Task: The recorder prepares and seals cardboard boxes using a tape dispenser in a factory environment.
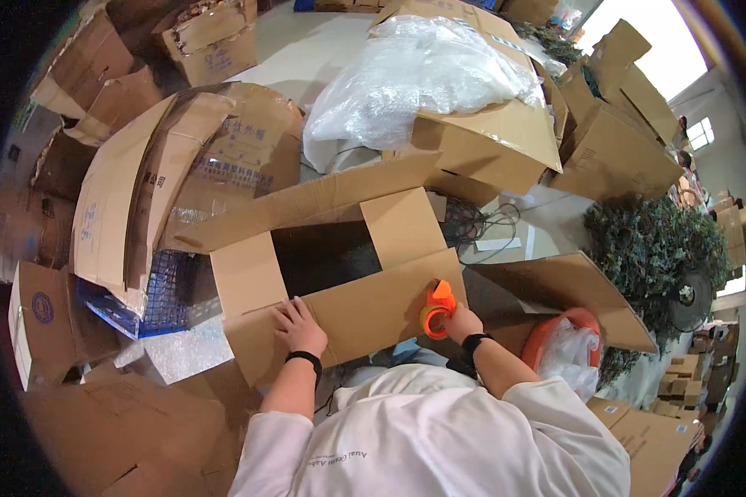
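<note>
A brown cardboard box [373,302] lies in front of me. Its two short flaps are folded inward, and a dark gap shows between them. The near long flap stands toward me, while the far long flap is raised. My left hand [301,329] rests on the near flap at its left part, fingers spread and flat against the cardboard. In my right hand [462,323] is an orange tape dispenser [441,300], gripped close to the right end of the same flap. The box's contents are too dark to make out.
Left of the box are folded cardboard sheets [128,199] and a blue plastic crate [167,290]. Clear bubble wrap [423,79] lies on cartons beyond. To the right stand a red tub [540,344] with clear plastic and green artificial foliage [651,248]. Black cables [481,222] lie beside the box.
</note>
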Demonstrator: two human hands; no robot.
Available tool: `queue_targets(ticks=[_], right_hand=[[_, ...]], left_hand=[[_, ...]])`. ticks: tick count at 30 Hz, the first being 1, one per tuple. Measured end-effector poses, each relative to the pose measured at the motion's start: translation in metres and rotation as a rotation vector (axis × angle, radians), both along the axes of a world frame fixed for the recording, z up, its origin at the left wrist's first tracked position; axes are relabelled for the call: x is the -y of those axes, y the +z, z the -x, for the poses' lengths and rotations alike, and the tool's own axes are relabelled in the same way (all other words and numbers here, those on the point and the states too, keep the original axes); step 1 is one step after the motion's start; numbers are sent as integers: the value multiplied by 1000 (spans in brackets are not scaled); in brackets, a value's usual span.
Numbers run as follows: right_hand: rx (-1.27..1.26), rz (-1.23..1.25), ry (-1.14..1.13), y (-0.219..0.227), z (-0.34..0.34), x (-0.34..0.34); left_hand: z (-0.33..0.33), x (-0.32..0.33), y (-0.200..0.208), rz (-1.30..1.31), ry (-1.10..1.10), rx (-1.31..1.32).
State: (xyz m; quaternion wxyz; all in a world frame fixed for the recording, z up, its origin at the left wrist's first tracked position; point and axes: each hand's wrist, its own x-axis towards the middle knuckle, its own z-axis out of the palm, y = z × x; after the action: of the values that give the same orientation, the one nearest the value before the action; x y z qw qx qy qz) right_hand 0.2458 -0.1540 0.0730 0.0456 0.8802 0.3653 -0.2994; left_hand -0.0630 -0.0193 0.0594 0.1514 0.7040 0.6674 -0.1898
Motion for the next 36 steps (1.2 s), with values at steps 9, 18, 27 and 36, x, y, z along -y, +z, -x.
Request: queue_targets(ticks=[9, 18, 27, 36], right_hand=[[-103, -89, -52, 2, -9, -12], [-172, -109, 97, -2, -14, -59], [-165, -878, 730, 56, 26, -269], [29, -569, 1034, 89, 65, -314]], left_hand=[[3, 39, 19, 380, -161, 61], [-12, 22, 18, 535, -21, -18], [1, 29, 9, 541, -31, 75], [6, 36, 1, 478, 1, 190]])
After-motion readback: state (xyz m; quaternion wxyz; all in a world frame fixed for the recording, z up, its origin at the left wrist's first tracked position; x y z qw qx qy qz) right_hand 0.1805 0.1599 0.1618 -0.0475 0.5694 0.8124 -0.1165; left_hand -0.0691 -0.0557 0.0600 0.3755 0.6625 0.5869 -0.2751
